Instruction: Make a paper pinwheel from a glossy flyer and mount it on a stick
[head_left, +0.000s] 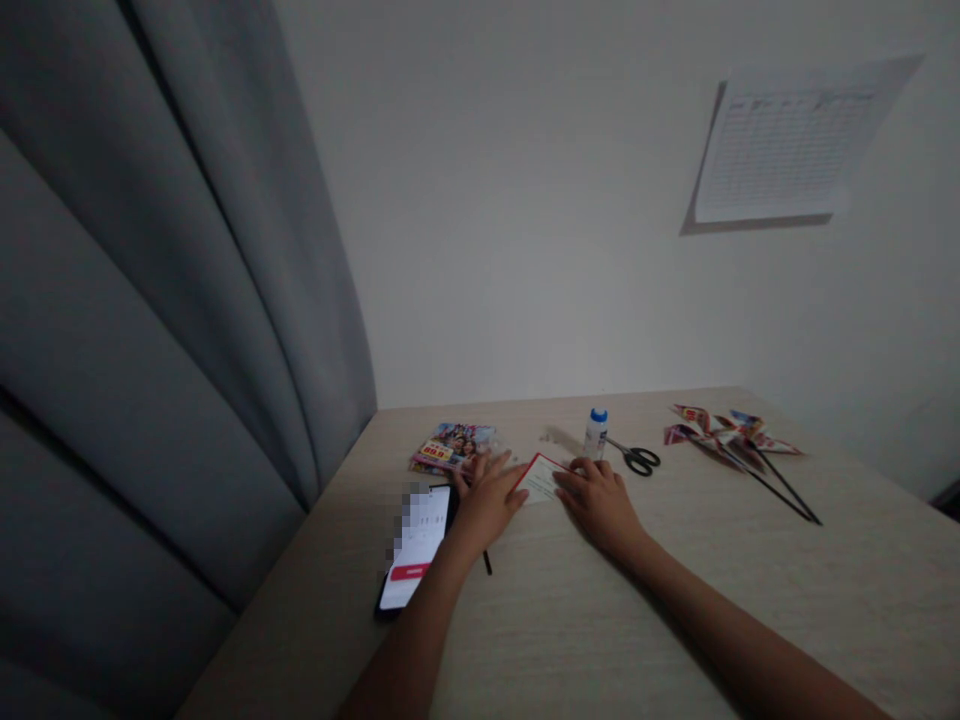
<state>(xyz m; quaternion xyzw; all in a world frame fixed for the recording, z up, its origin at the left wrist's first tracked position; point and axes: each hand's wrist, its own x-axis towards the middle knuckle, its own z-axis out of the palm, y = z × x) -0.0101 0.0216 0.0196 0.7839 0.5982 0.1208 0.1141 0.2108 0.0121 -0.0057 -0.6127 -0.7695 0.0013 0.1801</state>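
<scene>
A small folded piece of paper (540,480), pale with printed lines and a red edge, lies on the table between my hands, one corner pointing away from me. My left hand (489,505) rests at its left side with fingers spread, the thumb near the paper's edge. On the right side, my right hand (598,500) has its fingers bent together over the paper's edge, pressing it to the table. Just beyond my right hand stands a glue bottle (596,436) with a blue cap. Part of the paper is hidden under my fingers.
Colourful printed leaflets (455,446) lie beyond my left hand. A phone (415,548) with a lit screen is beside my left forearm, near a thin black stick (487,562). Scissors (641,461) lie behind the bottle; paper pinwheels (731,435) on black sticks are farther right.
</scene>
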